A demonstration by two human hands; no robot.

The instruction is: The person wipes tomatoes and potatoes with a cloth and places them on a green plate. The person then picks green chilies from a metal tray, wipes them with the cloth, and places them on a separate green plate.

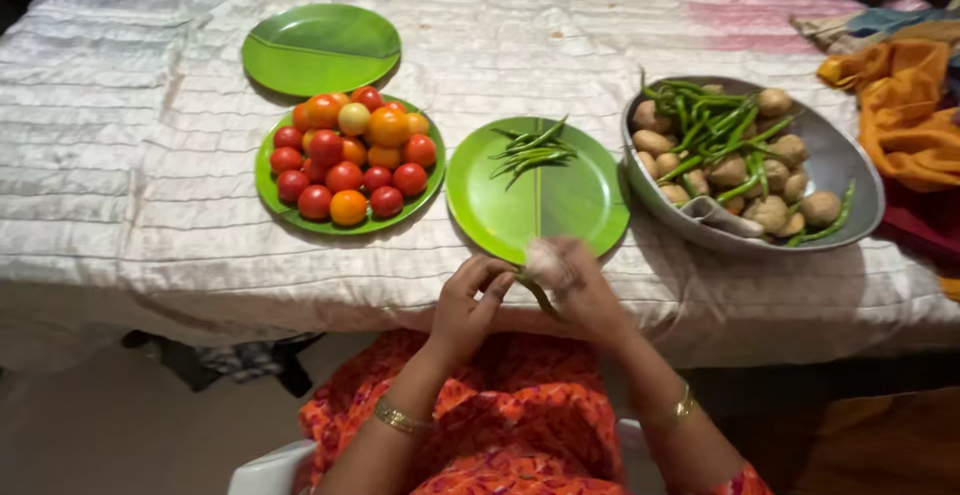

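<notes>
My left hand [467, 304] and my right hand [574, 290] meet at the table's near edge, both pinching one green chilli [538, 294] between their fingers. The right hand is blurred. Just beyond them lies a round green plate [560, 210] with a few green chillies [530, 150] at its far side. To the right stands a grey metal bowl [842, 160] filled with potatoes [770, 210] and more green chillies.
A green plate piled with red and orange tomatoes [347, 160] sits left of the chilli plate, and a bare green plate [320, 47] lies behind it. White ribbed cloth [120, 155] covers the table. Orange fabric [915, 115] is heaped at the right edge.
</notes>
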